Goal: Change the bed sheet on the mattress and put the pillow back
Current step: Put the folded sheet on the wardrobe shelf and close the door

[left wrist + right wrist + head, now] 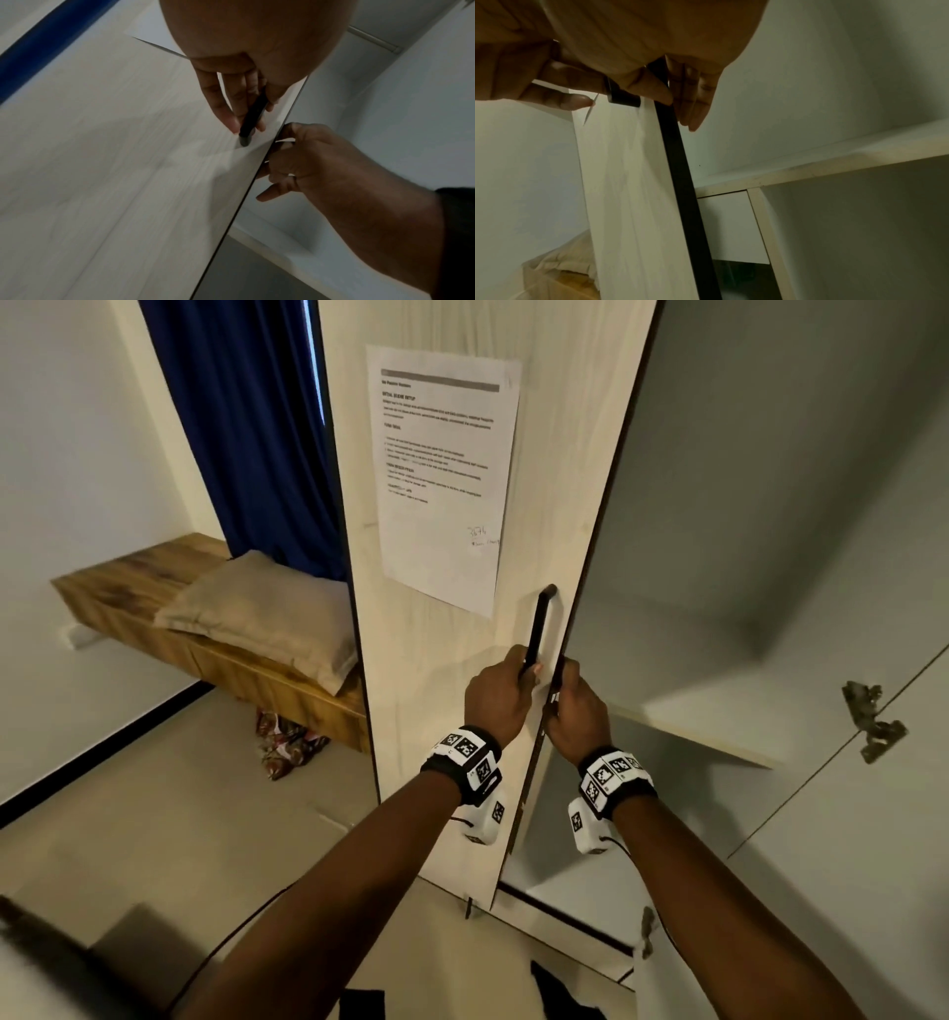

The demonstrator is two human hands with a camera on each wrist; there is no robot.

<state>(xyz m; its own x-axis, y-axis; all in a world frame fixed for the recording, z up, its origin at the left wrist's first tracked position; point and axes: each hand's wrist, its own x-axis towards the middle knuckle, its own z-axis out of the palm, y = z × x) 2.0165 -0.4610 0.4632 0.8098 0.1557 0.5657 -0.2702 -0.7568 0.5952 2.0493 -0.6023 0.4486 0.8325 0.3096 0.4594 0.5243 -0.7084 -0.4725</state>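
Left hand (495, 695) gripped black door handle (539, 629) | right hand (575, 711) clasped wardrobe door (436, 660) edge | pillow (262, 618) lay on wooden surface (118, 588)

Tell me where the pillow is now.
In the head view the pillow lies at left on the wooden bench, below the blue curtain.

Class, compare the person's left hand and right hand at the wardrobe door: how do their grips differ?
The left hand curls round the black handle on the door's front face; the right hand grips the door's dark edge instead. The left hand sits on the room side, the right hand on the wardrobe side. Both hold the same door at similar height.
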